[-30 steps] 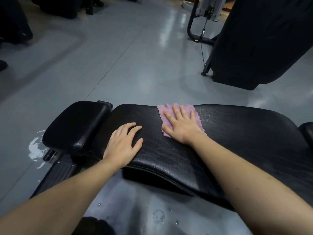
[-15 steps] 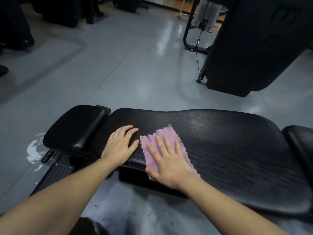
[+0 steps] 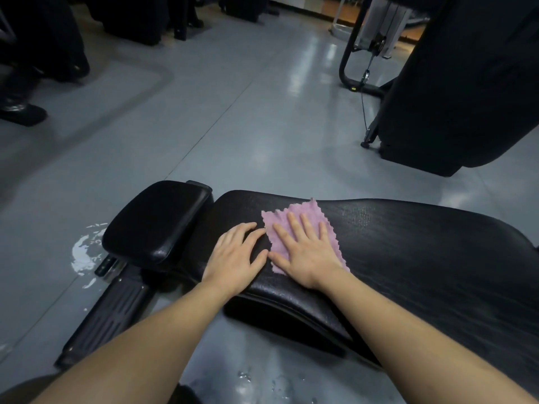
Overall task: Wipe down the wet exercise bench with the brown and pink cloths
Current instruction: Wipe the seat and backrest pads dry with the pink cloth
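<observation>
The black padded exercise bench stretches across the lower frame, with water droplets glinting on its far side. A pink cloth with zigzag edges lies flat on the bench's left part. My right hand presses on the cloth with straight, spread fingers. My left hand rests flat on the bare bench pad just left of the cloth, its fingertips nearly touching the cloth's edge. No brown cloth is in view.
A smaller black pad adjoins the bench's left end above a black frame rail. Water is puddled on the grey floor at left and below the bench. A large black machine stands at right.
My right hand slid the pink cloth from the bench's far edge toward me, then away again and slightly right. The left hand stayed in place on the pad.
</observation>
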Action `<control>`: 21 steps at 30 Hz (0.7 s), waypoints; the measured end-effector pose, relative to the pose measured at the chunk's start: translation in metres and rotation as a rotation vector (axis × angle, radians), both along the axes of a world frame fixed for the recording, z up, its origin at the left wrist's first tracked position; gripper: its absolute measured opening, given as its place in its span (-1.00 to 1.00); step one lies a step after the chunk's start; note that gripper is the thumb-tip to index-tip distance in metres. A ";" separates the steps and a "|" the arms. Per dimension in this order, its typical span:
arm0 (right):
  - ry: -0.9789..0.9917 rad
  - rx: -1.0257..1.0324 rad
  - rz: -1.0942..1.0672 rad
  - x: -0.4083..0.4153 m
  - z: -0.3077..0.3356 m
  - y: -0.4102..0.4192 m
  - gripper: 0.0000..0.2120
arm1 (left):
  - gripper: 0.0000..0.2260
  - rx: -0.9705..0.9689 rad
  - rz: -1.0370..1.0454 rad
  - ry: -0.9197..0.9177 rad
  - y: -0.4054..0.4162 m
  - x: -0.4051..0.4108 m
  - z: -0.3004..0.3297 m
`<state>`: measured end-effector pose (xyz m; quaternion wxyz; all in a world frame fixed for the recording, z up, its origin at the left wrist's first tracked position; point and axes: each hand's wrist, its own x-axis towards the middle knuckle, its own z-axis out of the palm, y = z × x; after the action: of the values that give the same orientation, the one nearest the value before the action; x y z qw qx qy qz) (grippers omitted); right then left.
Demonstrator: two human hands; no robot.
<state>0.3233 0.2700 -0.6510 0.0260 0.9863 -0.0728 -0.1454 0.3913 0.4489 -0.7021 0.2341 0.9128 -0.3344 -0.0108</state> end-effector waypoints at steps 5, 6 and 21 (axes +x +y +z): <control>-0.005 -0.033 0.012 0.044 -0.004 -0.008 -0.30 | -0.44 -0.030 -0.006 0.014 0.001 0.002 0.000; -0.006 -0.035 0.013 0.052 -0.005 -0.009 -0.30 | -0.43 -0.040 -0.007 0.025 0.000 0.003 0.000; 0.039 -0.006 0.102 0.020 -0.007 0.028 -0.12 | -0.45 0.016 0.254 0.179 0.046 0.020 0.006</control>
<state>0.3435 0.2980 -0.6579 0.0378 0.9857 -0.0225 -0.1629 0.4110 0.4949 -0.6963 0.2550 0.9451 -0.1939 -0.0649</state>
